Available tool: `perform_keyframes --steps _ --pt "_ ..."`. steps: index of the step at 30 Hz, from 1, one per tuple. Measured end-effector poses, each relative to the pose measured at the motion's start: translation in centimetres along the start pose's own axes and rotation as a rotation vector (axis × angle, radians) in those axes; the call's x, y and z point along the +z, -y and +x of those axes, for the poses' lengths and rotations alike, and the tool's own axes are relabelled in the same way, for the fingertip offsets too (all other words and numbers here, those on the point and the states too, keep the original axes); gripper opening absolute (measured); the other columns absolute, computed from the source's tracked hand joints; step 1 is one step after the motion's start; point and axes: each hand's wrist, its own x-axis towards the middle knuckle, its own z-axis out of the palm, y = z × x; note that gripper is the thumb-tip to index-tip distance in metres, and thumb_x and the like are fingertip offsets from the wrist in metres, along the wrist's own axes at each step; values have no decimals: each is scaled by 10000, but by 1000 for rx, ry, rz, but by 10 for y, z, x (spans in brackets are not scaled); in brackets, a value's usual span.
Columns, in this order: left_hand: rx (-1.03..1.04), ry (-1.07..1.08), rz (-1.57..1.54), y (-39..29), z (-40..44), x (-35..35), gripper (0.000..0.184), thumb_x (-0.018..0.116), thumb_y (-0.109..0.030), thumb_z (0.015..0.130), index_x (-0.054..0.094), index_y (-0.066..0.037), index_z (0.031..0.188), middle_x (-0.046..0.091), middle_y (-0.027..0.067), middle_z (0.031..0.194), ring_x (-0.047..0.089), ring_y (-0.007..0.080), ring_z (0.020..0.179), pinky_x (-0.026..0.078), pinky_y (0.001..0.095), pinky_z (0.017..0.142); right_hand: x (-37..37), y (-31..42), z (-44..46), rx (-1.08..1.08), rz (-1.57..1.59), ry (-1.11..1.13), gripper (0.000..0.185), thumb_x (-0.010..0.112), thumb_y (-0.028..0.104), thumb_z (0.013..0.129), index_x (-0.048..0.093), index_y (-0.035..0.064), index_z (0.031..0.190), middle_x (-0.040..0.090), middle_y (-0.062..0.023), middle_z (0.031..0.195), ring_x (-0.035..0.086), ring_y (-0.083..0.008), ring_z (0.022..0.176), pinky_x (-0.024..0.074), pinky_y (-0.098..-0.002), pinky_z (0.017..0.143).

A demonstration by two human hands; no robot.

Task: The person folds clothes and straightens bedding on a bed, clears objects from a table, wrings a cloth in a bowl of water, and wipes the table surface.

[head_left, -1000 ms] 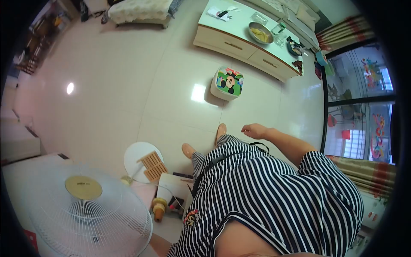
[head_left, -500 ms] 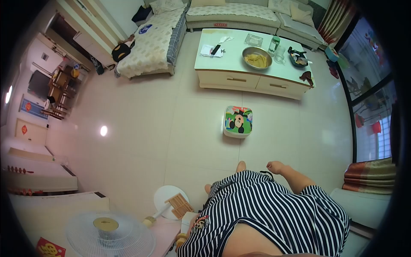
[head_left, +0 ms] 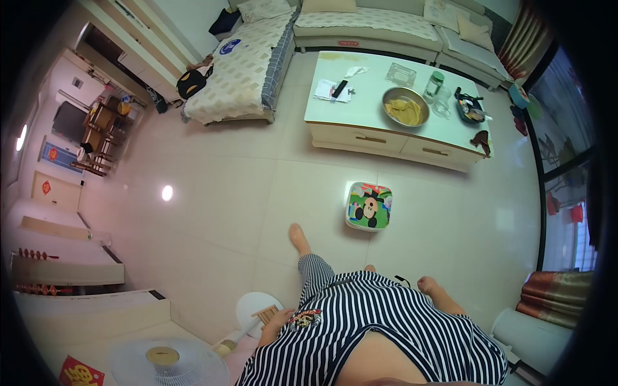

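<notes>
Pale floor (head_left: 212,225) spreads below. The left hand (head_left: 278,318) is at a slatted wooden piece (head_left: 265,313), long axis unclear; the right hand (head_left: 427,285) hangs, nothing seen in it. How open each is, and whether the left grips, I cannot tell. Farther, a squarish stool (head_left: 369,206) without clear long axis stands before the table (head_left: 354,109), perhaps for sitting.

One left hand (head_left: 279,316), one right hand (head_left: 427,284), two feet (head_left: 298,235), one slatted wooden piece (head_left: 266,314), one fan (head_left: 163,356), one red card (head_left: 81,373) and one stool (head_left: 369,207) are in view. One tabletop (head_left: 360,110), with two drawers (head_left: 344,139) beneath, bears one metal bowl (head_left: 407,94), one green-lidded jar (head_left: 434,85), one black remote (head_left: 340,89), one clear tray (head_left: 400,74) and one dark basin (head_left: 461,111).
</notes>
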Motion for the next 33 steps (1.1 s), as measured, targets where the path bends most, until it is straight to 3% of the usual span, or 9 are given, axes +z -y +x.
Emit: perform_keyframes --steps 4,8,10,13,18,25,30,32,33 --pt "-55 23 23 -101 28 -64 476 613 -224 910 592 13 1322 657 193 1245 605 231 1162 453 304 990 -1 68 4 -13 -36 51 324 572 229 879 695 27 1100 729 -172 933 718 -264 807 555 -381 770" --pt "-367 -70 -385 -178 66 -169 484 604 -229 908 580 -12 1340 618 203 1312 561 230 1231 456 331 989 4 160 42 -123 -95 -101 324 560 213 905 672 31 1148 727 -156 974 718 -264 804 568 -387 770" --pt "-91 6 239 -195 108 -249 478 600 -255 906 589 -27 1326 611 209 1319 560 264 1251 456 353 1004 -36 269 16 -99 250 31 308 555 205 919 660 21 1141 717 -156 937 717 -260 782 574 -375 681" --pt "68 -64 521 -223 163 -349 442 606 -299 929 604 -84 1316 638 184 1280 585 295 1221 463 372 1022 -56 378 30 -136 279 25 286 548 218 978 623 13 1163 703 -131 928 706 -224 745 539 -337 573" --pt "71 -271 385 -367 222 -476 432 582 -258 935 593 -72 1325 638 176 1289 598 306 1208 469 366 1006 -65 489 57 -163 439 27 277 577 227 965 636 19 1138 700 -121 918 698 -216 727 543 -335 589" --pt "270 -138 221 -504 354 -575 430 572 -238 967 550 -53 1355 639 191 1287 616 288 1191 478 367 987 -82 594 153 -163 -111 82 270 614 181 859 731 35 1053 728 -163 1017 705 -300 903 553 -377 805" --pt "171 -153 276 -537 395 -637 437 596 -239 964 558 -50 1357 622 158 1326 606 268 1194 469 360 1014 -155 762 222 16 -224 136 242 575 142 856 727 38 1011 725 -170 1033 697 -301 975 559 -411 803" --pt "162 -253 572 -478 431 -655 447 619 -284 940 594 -70 1330 669 171 1239 642 318 1131 494 382 971 -155 785 343 -197 -254 118 271 559 206 870 725 6 949 731 -175 915 712 -310 858 552 -432 777" --pt "73 -180 427 -471 436 -668 454 631 -307 928 609 -70 1314 672 164 1236 641 316 1133 494 387 972 -164 818 385 -257 -371 123 290 563 233 870 724 -1 925 728 -181 904 709 -321 849 547 -443 783"
